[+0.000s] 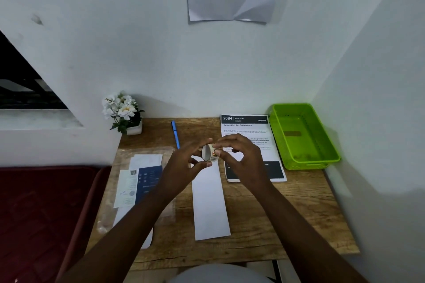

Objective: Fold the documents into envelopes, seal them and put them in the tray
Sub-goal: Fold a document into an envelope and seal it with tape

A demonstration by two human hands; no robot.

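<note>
Fingertips of both hands pinch a small roll of tape (210,152) held up over the wooden desk (287,213); the left hand (184,167) takes its near rim, the right hand (239,156) its far side, perhaps picking at the tape's end. Under them lies a long white envelope (210,204). The right hand hides part of the printed document (250,128). A green tray (322,138) sits just right of it. A blue pen (175,133), potted white flowers (123,110) and a plastic packet of envelopes (138,181) lie leftward.
</note>
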